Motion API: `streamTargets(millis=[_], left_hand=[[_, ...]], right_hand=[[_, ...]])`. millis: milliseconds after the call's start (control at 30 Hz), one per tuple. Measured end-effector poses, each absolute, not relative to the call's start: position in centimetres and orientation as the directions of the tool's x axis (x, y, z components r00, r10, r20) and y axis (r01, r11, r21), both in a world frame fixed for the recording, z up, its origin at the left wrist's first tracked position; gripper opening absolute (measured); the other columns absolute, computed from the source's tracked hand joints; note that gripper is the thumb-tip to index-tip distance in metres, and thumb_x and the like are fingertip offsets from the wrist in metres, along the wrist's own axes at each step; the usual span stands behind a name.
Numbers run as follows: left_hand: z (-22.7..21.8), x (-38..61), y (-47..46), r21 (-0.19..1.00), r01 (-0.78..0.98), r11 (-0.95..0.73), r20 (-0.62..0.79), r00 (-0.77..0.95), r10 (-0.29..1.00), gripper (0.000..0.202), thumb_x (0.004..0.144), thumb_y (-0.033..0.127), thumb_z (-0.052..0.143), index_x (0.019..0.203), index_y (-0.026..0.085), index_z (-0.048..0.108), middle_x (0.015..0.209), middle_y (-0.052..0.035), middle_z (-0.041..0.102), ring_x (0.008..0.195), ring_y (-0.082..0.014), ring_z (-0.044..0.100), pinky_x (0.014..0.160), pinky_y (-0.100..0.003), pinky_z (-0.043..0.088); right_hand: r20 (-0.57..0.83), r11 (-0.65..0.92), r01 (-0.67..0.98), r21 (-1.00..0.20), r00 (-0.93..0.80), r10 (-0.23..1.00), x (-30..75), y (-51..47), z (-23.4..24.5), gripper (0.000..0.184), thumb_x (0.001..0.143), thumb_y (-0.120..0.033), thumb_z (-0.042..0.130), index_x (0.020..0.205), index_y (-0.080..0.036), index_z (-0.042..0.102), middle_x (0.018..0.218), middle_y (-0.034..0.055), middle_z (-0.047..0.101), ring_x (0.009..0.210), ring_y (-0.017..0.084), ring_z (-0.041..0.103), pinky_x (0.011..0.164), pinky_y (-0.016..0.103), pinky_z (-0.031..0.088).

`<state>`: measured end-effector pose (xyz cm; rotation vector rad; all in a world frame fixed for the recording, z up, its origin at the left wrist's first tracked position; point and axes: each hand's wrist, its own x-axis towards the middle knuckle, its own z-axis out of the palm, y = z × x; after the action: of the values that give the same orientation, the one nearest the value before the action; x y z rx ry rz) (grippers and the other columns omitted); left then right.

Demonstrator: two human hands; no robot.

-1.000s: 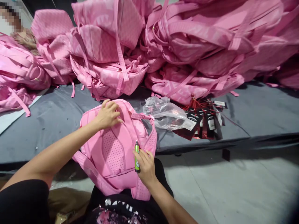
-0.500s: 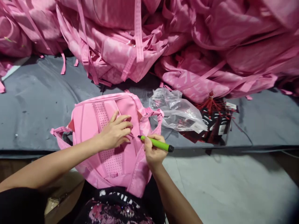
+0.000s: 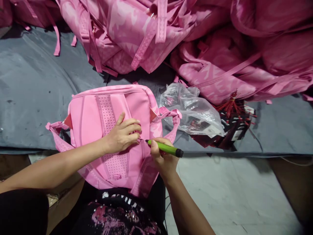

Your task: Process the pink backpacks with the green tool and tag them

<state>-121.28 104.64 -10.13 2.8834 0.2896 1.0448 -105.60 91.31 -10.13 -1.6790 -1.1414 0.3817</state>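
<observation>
A pink backpack (image 3: 89,124) lies with its padded back panel facing up, partly on my lap and partly against the table edge. My left hand (image 3: 123,133) rests flat on the panel with its fingers spread. Between the fingers of my right hand (image 3: 163,153) is a green pen-like tool (image 3: 166,148) with a black end cap. Its dark tip points left at the panel, close to my left fingertips; whether it touches the fabric I cannot tell. A shoulder strap (image 3: 144,176) hangs below my right hand.
Several pink camouflage backpacks (image 3: 146,39) are heaped along the back of the grey-covered table (image 3: 31,85). Right of my backpack lie a clear plastic bag (image 3: 195,114) and a bundle of black hang tags (image 3: 236,130) with red strings. Pale floor (image 3: 220,189) shows below the table edge.
The view has shifted, so the heap sits higher and farther right. My right hand and the green tool have moved slightly; my left hand stays spread on the backpack.
</observation>
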Motion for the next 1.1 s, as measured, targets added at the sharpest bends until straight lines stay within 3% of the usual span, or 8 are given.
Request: streamTargets(millis=[367, 600, 767, 1100], left_hand=[[-10.9, -120.8, 104.9, 0.020, 0.189, -0.982, 0.706, 0.693, 0.148, 0.013, 0.089, 0.017, 0.052, 0.081, 0.023, 0.060, 0.095, 0.0022, 0.069, 0.111, -0.0150, 0.057, 0.125, -0.046, -0.003], [-11.2, -120.7, 105.0, 0.033, 0.178, -0.983, 0.709, 0.689, 0.149, 0.012, 0.088, 0.015, 0.053, 0.081, 0.023, 0.059, 0.094, 0.0035, 0.069, 0.108, -0.0146, 0.058, 0.125, -0.046, -0.002], [-11.8, -120.8, 105.1, 0.025, 0.219, -0.975, 0.660, 0.729, 0.180, 0.013, 0.089, 0.018, 0.051, 0.084, 0.026, 0.061, 0.095, 0.0041, 0.070, 0.111, -0.0164, 0.058, 0.124, -0.052, 0.002], [-11.7, -120.5, 105.1, 0.006, 0.192, -0.981, 0.726, 0.675, 0.136, 0.009, 0.087, 0.018, 0.055, 0.083, 0.024, 0.060, 0.094, 0.0040, 0.071, 0.108, -0.0152, 0.060, 0.124, -0.053, 0.007]], right_hand=[[0.346, 0.004, 0.620, -0.785, 0.434, 0.832, -105.2, 92.2, -9.3, 0.019, 0.088, -0.036, 0.059, 0.087, -0.018, 0.066, 0.072, 0.0006, 0.066, 0.053, 0.010, 0.058, 0.050, 0.022, 0.047], [0.340, -0.041, 0.646, -0.763, 0.454, 0.824, -105.3, 92.4, -9.2, 0.021, 0.089, -0.036, 0.058, 0.084, -0.017, 0.065, 0.066, -0.0009, 0.062, 0.051, 0.010, 0.056, 0.049, 0.022, 0.044], [0.302, -0.059, 0.609, -0.791, 0.472, 0.828, -105.4, 92.5, -8.9, 0.023, 0.090, -0.038, 0.056, 0.085, -0.017, 0.064, 0.066, -0.0009, 0.062, 0.050, 0.010, 0.055, 0.048, 0.022, 0.043], [0.357, -0.038, 0.657, -0.753, 0.457, 0.815, -105.1, 92.6, -8.8, 0.020, 0.090, -0.034, 0.058, 0.083, -0.017, 0.064, 0.069, -0.0006, 0.064, 0.050, 0.010, 0.055, 0.049, 0.022, 0.043]])
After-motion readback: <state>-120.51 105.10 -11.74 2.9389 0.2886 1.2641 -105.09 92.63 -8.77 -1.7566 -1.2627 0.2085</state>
